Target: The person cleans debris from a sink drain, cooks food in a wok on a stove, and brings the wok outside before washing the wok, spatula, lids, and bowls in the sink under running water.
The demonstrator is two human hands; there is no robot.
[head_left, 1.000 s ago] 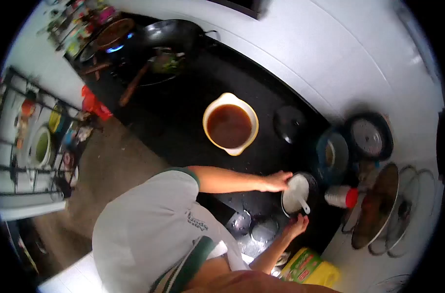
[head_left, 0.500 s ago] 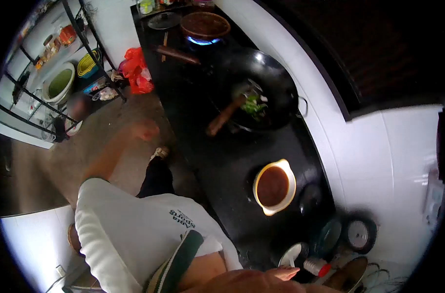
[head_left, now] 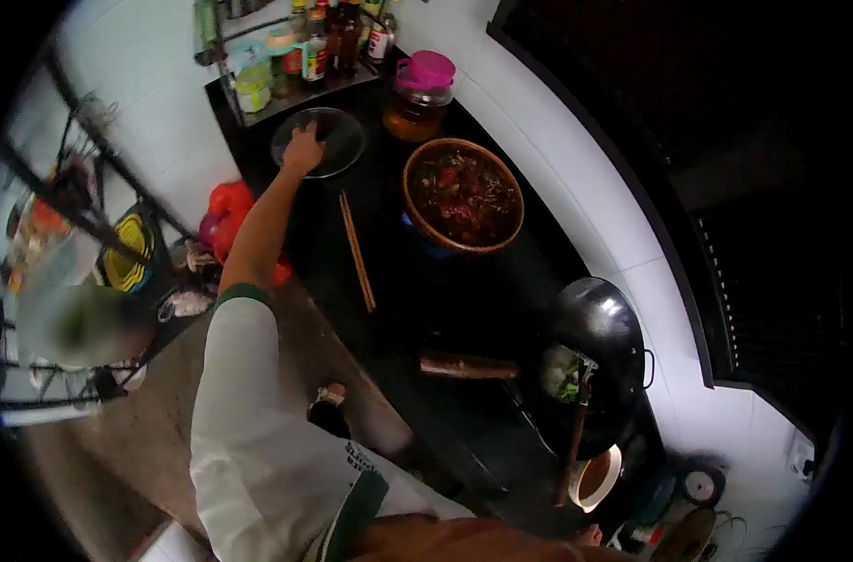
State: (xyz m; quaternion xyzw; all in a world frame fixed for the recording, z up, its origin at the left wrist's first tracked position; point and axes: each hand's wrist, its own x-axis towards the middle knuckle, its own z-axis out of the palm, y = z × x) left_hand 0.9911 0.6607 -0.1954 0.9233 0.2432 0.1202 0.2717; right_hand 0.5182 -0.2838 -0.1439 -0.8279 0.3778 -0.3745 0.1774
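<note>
My left hand [head_left: 304, 152] reaches across to a round glass lid [head_left: 340, 145] lying on the black counter, its fingers closed at the lid's middle. To the right of that lid, a brown pot [head_left: 464, 197] of reddish food in broth sits over a blue flame. Wooden chopsticks [head_left: 358, 253] lie in front of the pot. Only a bit of my right hand [head_left: 590, 536] shows at the bottom edge, below the bowl of brown liquid [head_left: 597, 476]; its fingers are mostly hidden. A black wok [head_left: 604, 323] holds greens and a wooden-handled spatula [head_left: 576, 436].
Bottles stand on a rack [head_left: 300, 91] at the back. Beside it is a jar with a pink lid [head_left: 426, 70]. Red plastic bags [head_left: 228, 220] hang by a black shelf at left. The wok's thick wooden handle [head_left: 468, 366] juts out leftward over the counter.
The view has swung toward the stove end. My left hand has left the small bowl of white contents, swung across and come onto the glass lid. My right hand has dropped almost out of view.
</note>
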